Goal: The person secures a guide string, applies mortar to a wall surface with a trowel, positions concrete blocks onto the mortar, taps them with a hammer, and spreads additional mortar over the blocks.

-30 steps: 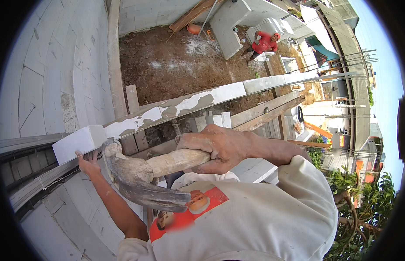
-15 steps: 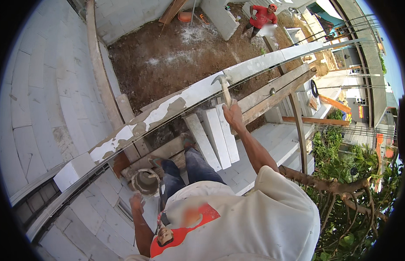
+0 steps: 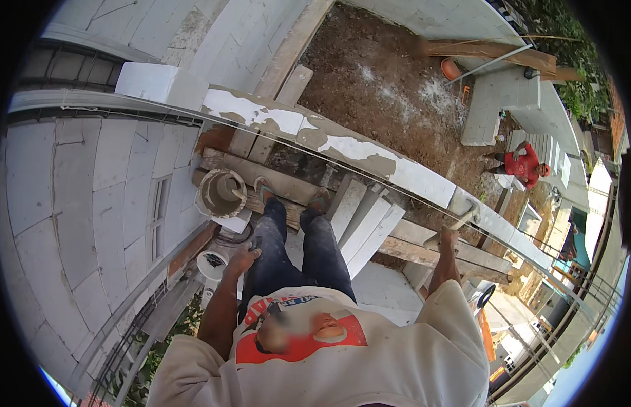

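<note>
My right hand [image 3: 448, 240] is closed round the handle of a claw hammer [image 3: 467, 216]. The hammer's head is over the top of a row of white blocks [image 3: 424, 184], near a greyish patch; whether it touches cannot be made out. Grey mortar [image 3: 370, 161] lies in rough patches along the row, and a string line [image 3: 295, 141] runs along its near side. My left hand [image 3: 243, 259] hangs beside my left thigh, fingers loosely bent, with nothing visible in it. A mortar-smeared bucket [image 3: 201, 197] with grey mortar inside stands just beyond it.
I stand on wooden planks [image 3: 288, 183]. Loose white blocks [image 3: 371, 224] lean to the right of my feet. A white pail [image 3: 212, 277] is at left. One larger block [image 3: 149, 81] sits at the row's left end. A person in red [image 3: 522, 166] stands at far right.
The view has swung round, so the wall now slants down to the right. My right hand and hammer are farther right along the row. My left hand has come nearer my thigh.
</note>
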`<state>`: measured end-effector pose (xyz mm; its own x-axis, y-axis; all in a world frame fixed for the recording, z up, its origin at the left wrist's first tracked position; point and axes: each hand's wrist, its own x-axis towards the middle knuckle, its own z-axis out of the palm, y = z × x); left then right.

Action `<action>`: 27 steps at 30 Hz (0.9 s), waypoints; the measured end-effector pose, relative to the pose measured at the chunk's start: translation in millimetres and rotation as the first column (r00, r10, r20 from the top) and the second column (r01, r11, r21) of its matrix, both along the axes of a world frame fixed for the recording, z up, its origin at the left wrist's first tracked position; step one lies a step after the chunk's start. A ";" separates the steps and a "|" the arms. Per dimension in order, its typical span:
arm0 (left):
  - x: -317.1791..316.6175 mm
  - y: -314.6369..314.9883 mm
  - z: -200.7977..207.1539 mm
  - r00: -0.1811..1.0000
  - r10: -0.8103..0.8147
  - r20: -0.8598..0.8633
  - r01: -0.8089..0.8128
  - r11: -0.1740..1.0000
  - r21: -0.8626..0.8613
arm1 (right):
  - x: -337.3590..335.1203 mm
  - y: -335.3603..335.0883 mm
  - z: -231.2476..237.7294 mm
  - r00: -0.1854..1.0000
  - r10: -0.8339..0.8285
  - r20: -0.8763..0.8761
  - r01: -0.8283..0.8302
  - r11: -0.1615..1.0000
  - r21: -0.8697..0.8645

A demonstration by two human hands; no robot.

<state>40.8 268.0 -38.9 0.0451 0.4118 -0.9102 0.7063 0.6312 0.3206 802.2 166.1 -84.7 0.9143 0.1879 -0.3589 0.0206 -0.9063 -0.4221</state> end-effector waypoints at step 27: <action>-168.0 -32.1 -430.7 -0.585 0.805 0.104 -0.811 -0.575 -0.109 | -862.9 276.5 -430.6 -0.894 0.413 -0.175 -0.363 -0.895 -0.260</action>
<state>-127.2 235.9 -469.6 -0.3345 -0.0656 -0.9401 -0.9337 0.1579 0.3212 -60.6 442.6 -515.3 -0.7902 0.2703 -0.5500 0.4221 0.8907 -0.1687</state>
